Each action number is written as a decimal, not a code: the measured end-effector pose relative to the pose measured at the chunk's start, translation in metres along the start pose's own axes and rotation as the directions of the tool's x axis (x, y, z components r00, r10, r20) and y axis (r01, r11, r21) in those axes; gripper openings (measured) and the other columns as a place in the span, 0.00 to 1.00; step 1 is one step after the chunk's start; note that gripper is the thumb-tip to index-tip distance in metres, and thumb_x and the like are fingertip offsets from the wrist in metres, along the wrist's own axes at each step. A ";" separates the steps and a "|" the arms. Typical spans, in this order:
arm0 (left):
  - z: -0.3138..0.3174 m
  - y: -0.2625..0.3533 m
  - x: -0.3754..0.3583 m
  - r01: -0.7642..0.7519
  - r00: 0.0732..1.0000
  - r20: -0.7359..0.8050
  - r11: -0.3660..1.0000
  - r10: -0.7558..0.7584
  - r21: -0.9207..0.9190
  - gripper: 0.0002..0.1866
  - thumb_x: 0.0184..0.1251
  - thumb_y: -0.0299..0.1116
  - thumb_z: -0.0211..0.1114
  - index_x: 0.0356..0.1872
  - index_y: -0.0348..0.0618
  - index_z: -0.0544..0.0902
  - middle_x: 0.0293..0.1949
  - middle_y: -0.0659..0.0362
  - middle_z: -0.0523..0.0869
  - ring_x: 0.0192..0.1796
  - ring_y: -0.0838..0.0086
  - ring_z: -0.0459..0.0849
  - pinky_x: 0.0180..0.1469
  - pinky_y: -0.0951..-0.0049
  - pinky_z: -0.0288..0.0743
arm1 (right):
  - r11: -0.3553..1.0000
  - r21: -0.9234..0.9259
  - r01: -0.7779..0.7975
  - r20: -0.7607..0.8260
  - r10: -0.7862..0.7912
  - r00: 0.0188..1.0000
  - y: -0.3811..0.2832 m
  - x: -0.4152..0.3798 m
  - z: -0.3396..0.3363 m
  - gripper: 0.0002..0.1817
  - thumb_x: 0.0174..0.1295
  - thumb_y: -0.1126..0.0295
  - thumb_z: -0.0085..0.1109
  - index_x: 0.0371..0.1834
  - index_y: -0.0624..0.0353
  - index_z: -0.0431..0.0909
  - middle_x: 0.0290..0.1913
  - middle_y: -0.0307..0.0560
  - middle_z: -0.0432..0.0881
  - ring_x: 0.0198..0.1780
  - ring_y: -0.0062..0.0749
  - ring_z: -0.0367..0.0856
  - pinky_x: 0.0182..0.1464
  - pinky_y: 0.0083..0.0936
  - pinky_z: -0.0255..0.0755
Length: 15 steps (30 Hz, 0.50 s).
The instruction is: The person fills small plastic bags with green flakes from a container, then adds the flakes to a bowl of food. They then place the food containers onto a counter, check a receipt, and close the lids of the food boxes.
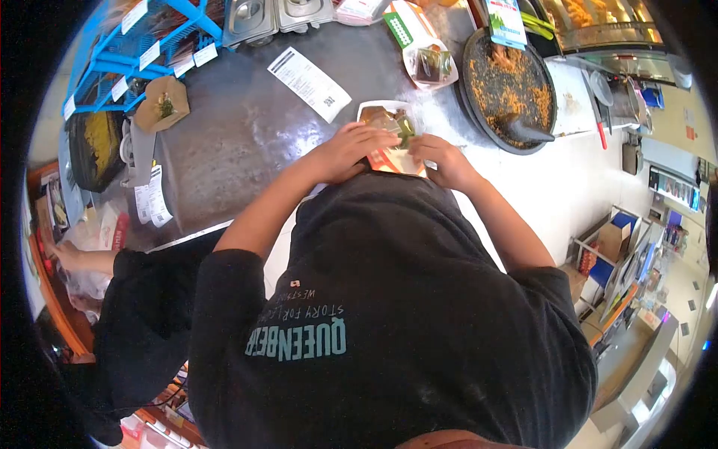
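A food box [395,160] with an orange and white lid flap lies at the counter's near edge, against the black shirt. Inside its white tray are clear packets [383,120] with brown and green contents. My left hand [355,152] rests across the box's left side, its fingers stretched out flat over the packets. At the right side of the box my right hand [443,159] has its fingers bent together at the box's edge; whatever lies between them is too small to make out. A printed receipt [310,84] lies beyond the box, to the left.
A second open box [428,56] stands farther back. A round dark tray [544,75] with orange crumbs sits at the right. Blue racks [112,52], a brown paper tray [162,102] and more receipts [152,198] are at the left. Another person's arm [86,260] reaches towards plastic bags.
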<state>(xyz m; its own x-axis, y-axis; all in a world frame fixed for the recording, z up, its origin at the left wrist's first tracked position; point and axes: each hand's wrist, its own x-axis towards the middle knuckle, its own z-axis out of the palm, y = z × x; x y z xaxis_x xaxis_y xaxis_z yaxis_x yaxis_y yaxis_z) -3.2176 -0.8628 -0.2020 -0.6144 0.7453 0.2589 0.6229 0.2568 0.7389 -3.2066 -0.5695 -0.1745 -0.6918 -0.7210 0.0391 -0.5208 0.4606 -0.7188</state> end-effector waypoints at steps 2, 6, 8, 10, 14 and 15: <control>0.003 -0.009 0.011 -0.096 0.992 0.090 0.994 0.091 0.051 0.16 0.55 0.30 0.73 0.45 0.48 0.80 0.55 0.59 0.84 0.64 0.62 0.78 0.70 0.56 0.64 | 1.000 -0.026 -0.006 -0.017 0.006 1.000 -0.005 0.006 0.007 0.18 0.46 0.84 0.68 0.42 0.60 0.79 0.55 0.53 0.83 0.63 0.53 0.80 0.66 0.41 0.75; -0.010 -0.012 0.005 0.022 0.989 0.144 0.998 -0.031 0.067 0.16 0.53 0.34 0.75 0.42 0.47 0.82 0.43 0.57 0.85 0.54 0.59 0.82 0.61 0.56 0.70 | 0.999 -0.030 -0.020 -0.054 0.018 0.998 -0.002 -0.005 0.002 0.18 0.46 0.77 0.72 0.42 0.59 0.79 0.52 0.53 0.83 0.55 0.55 0.81 0.56 0.42 0.77; -0.004 -0.002 -0.011 0.168 0.986 -0.017 0.986 -0.168 -0.001 0.19 0.53 0.40 0.78 0.41 0.44 0.82 0.36 0.56 0.83 0.45 0.59 0.83 0.51 0.58 0.74 | 0.978 0.059 -0.201 -0.126 0.207 0.970 -0.001 -0.018 0.012 0.17 0.51 0.72 0.76 0.42 0.60 0.80 0.44 0.51 0.85 0.48 0.46 0.83 0.50 0.36 0.76; 0.007 0.018 -0.025 0.444 0.893 -0.027 0.890 -0.449 -0.104 0.20 0.54 0.43 0.79 0.41 0.42 0.82 0.36 0.55 0.83 0.42 0.59 0.83 0.48 0.59 0.75 | 0.876 0.217 -0.430 -0.110 0.460 0.881 -0.015 -0.026 0.021 0.14 0.56 0.71 0.76 0.41 0.60 0.80 0.40 0.46 0.85 0.46 0.34 0.83 0.50 0.31 0.75; 0.039 0.022 -0.031 0.590 0.671 -0.213 0.686 -0.710 -0.426 0.23 0.59 0.45 0.79 0.43 0.38 0.82 0.31 0.58 0.86 0.33 0.71 0.84 0.39 0.68 0.79 | 0.647 0.519 -0.559 -0.057 0.678 0.733 0.000 -0.022 0.049 0.23 0.60 0.60 0.76 0.49 0.63 0.79 0.37 0.50 0.85 0.36 0.35 0.80 0.44 0.30 0.76; 0.043 0.022 -0.032 0.617 0.634 -0.188 0.638 -0.750 -0.461 0.24 0.59 0.46 0.80 0.44 0.38 0.82 0.29 0.60 0.86 0.32 0.75 0.84 0.39 0.71 0.80 | 0.591 0.627 -0.507 -0.042 0.676 0.736 -0.001 -0.019 0.052 0.22 0.61 0.60 0.75 0.50 0.64 0.78 0.36 0.45 0.83 0.37 0.28 0.77 0.44 0.26 0.75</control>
<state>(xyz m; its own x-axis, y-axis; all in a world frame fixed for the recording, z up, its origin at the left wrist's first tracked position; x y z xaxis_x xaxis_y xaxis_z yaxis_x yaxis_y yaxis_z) -3.1637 -0.8541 -0.2212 -0.9479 0.1646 -0.2729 -0.2053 0.3397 0.9179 -3.1670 -0.5830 -0.2102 -0.8818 -0.1980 -0.4280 0.3566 0.3137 -0.8800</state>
